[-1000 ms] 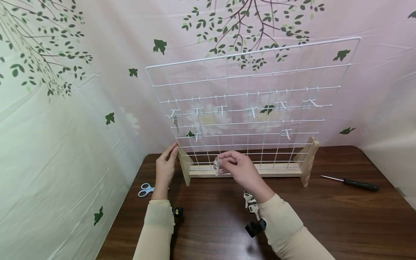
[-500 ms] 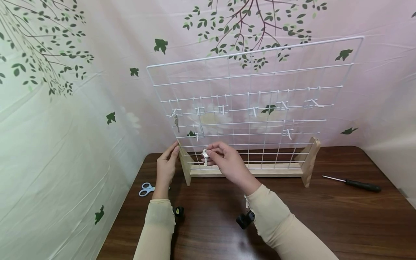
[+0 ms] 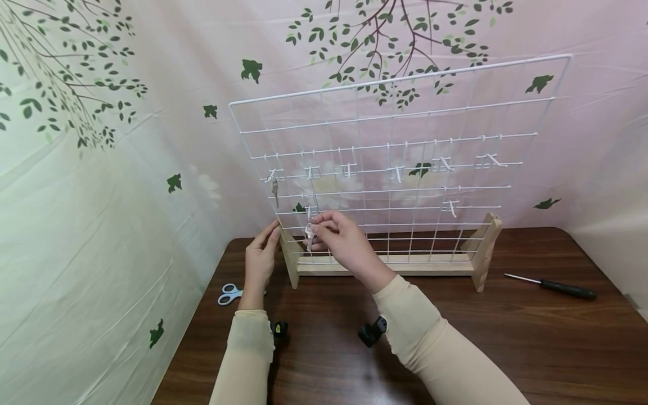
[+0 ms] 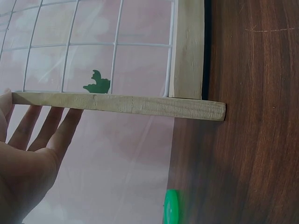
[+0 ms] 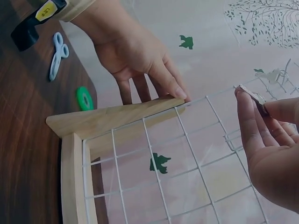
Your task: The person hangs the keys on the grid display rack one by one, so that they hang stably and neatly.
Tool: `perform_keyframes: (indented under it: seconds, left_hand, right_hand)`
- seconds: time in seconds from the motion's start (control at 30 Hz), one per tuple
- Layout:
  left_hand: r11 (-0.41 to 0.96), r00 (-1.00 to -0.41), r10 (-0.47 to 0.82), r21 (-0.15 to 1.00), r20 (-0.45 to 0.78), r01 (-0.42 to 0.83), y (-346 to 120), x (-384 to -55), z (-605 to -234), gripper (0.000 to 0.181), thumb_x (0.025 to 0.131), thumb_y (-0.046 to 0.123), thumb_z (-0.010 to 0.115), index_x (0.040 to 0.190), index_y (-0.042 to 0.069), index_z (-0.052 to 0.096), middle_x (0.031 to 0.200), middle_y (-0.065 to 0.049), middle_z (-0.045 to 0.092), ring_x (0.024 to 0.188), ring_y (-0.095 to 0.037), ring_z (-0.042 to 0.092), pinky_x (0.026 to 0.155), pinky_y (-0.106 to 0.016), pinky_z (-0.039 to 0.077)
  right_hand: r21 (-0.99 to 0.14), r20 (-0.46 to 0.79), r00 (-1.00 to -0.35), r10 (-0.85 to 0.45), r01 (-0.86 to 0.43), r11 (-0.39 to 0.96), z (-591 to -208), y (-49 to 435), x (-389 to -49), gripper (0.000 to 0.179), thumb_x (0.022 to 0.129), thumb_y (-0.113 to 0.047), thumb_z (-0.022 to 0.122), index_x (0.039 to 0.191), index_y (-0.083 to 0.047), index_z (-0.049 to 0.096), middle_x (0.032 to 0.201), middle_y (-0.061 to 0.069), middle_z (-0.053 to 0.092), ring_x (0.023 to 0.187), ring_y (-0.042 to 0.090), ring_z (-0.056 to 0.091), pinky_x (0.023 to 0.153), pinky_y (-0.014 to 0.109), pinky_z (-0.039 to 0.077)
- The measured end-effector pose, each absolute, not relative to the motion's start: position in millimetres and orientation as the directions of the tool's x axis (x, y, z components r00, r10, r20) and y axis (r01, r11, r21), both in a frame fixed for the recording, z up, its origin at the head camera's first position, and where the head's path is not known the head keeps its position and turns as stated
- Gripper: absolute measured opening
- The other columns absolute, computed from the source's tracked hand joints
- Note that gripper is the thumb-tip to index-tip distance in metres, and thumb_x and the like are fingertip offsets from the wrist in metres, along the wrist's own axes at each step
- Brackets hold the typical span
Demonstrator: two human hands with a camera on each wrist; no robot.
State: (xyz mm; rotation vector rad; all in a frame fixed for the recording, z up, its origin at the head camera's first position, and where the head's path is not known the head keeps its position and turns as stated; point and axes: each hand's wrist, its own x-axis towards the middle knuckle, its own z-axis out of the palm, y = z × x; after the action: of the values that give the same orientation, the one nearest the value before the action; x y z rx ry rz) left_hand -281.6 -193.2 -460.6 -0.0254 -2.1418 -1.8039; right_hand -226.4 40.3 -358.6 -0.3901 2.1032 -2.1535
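A white wire grid rack (image 3: pixel 390 209) stands upright in a wooden stand (image 3: pixel 385 269). My left hand (image 3: pixel 260 264) grips the top of its left wooden side piece (image 4: pixel 126 103), thumb and fingers on either side. Between thumb and fingertips, my right hand (image 3: pixel 344 242) pinches a silver key (image 3: pixel 309 239) just below the lower left hook (image 3: pixel 309 210). The right wrist view shows that key (image 5: pixel 253 99) edge-on, partly covered by the fingers. Another key (image 3: pixel 275 192) hangs from the leftmost hook (image 3: pixel 272 174) in the upper row.
More white hooks (image 3: pixel 397 172) line the grid, one (image 3: pixel 451 207) lower right. Light-blue scissors (image 3: pixel 230 294) lie left, partly behind the left wrist. A green ring (image 5: pixel 84 98) is near the stand's left foot. A screwdriver (image 3: pixel 552 286) lies right on the dark wooden table (image 3: pixel 324 360).
My right hand has moved left and up with the key, toward the lower left hook. Loose keys seen earlier on the table are now hidden by the right arm. The left hand stays put.
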Motion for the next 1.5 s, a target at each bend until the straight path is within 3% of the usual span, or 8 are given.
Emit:
perform_keyframes:
  seconds: [0.13, 0.43, 0.6, 0.77, 0.97, 1.13, 1.27, 1.5]
  left_hand:
    - [0.190, -0.944, -0.202, 0.956, 0.262, 0.224, -192.3, -281.2, -460.8, 0.042, 0.106, 0.035, 0.068, 0.144, 0.017, 0.069, 0.152, -0.011, 0.065, 0.134, -0.029, 0.065, 0.102, -0.029, 0.061]
    - [0.185, -0.939, -0.203, 0.953, 0.276, 0.240, -192.1, -279.7, -459.0, 0.043, 0.105, 0.036, 0.070, 0.143, 0.016, 0.070, 0.150, -0.012, 0.067, 0.135, -0.029, 0.065, 0.093, -0.011, 0.058]
    - [0.178, -0.940, -0.199, 0.953, 0.279, 0.245, -191.5, -279.9, -458.1, 0.043, 0.106, 0.034, 0.069, 0.143, 0.014, 0.070, 0.150, -0.013, 0.067, 0.135, -0.029, 0.065, 0.095, -0.012, 0.058]
    - [0.169, -0.941, -0.188, 0.953, 0.280, 0.250, -192.3, -280.9, -459.2, 0.042, 0.106, 0.033, 0.070, 0.143, 0.014, 0.070, 0.150, -0.011, 0.067, 0.135, -0.028, 0.065, 0.096, -0.014, 0.058]
    - [0.167, -0.941, -0.187, 0.953, 0.282, 0.252, -193.4, -281.4, -460.6, 0.042, 0.106, 0.032, 0.070, 0.144, 0.013, 0.070, 0.150, -0.011, 0.067, 0.136, -0.028, 0.065, 0.095, -0.011, 0.057]
    - [0.175, -0.942, -0.188, 0.953, 0.280, 0.248, -192.9, -280.5, -459.7, 0.042, 0.106, 0.034, 0.070, 0.143, 0.014, 0.070, 0.150, -0.011, 0.067, 0.136, -0.029, 0.064, 0.096, -0.013, 0.058]
    - [0.177, -0.942, -0.188, 0.953, 0.279, 0.247, -192.4, -280.0, -459.2, 0.043, 0.106, 0.035, 0.070, 0.143, 0.015, 0.070, 0.150, -0.011, 0.067, 0.136, -0.029, 0.064, 0.095, -0.012, 0.058]
    - [0.182, -0.941, -0.204, 0.955, 0.271, 0.235, -192.5, -281.7, -459.1, 0.040, 0.106, 0.033, 0.069, 0.143, 0.016, 0.070, 0.149, -0.011, 0.067, 0.129, -0.020, 0.067, 0.095, -0.016, 0.060]
  right_hand:
    - [-0.996, 0.087, -0.960, -0.265, -0.079, -0.042, -360.8, 40.2, -231.7, 0.024, 0.111, -0.013, 0.059, 0.131, 0.000, 0.062, 0.122, 0.020, 0.076, 0.107, 0.037, 0.080, 0.091, 0.037, 0.067]
    - [-0.997, 0.058, -0.964, -0.259, -0.042, -0.070, -366.6, 36.3, -239.2, 0.024, 0.111, -0.012, 0.059, 0.130, 0.001, 0.061, 0.126, 0.029, 0.072, 0.109, 0.038, 0.079, 0.090, 0.037, 0.067]
    - [-0.996, 0.058, -0.967, -0.247, -0.040, -0.079, -368.8, 33.8, -242.2, 0.025, 0.110, -0.011, 0.059, 0.132, 0.003, 0.060, 0.126, 0.031, 0.072, 0.101, 0.036, 0.080, 0.084, 0.031, 0.067]
    - [-0.995, 0.059, -0.969, -0.239, -0.039, -0.088, -371.8, 32.8, -245.1, 0.027, 0.110, -0.010, 0.059, 0.133, 0.003, 0.060, 0.124, 0.028, 0.074, 0.088, 0.024, 0.080, 0.081, 0.030, 0.067]
    - [-0.993, 0.073, -0.973, -0.218, -0.050, -0.110, -371.5, 29.0, -246.5, 0.026, 0.108, -0.006, 0.059, 0.132, 0.006, 0.059, 0.119, 0.030, 0.074, 0.077, 0.014, 0.076, 0.081, 0.032, 0.068]
    - [-0.992, 0.079, -0.977, -0.198, -0.058, -0.111, -373.2, 27.8, -248.2, 0.026, 0.108, -0.006, 0.060, 0.131, 0.007, 0.060, 0.116, 0.029, 0.074, 0.075, 0.014, 0.075, 0.082, 0.035, 0.068]
    - [-0.995, 0.088, -0.982, -0.170, -0.079, -0.056, -376.0, 28.4, -248.3, 0.027, 0.108, -0.009, 0.062, 0.132, 0.003, 0.063, 0.118, 0.027, 0.075, 0.082, 0.017, 0.074, 0.087, 0.038, 0.068]
    - [-0.986, 0.126, -0.982, -0.144, -0.140, 0.091, -381.7, 37.0, -242.5, 0.036, 0.108, -0.015, 0.063, 0.141, -0.002, 0.061, 0.130, 0.021, 0.074, 0.112, 0.036, 0.074, 0.095, 0.039, 0.066]
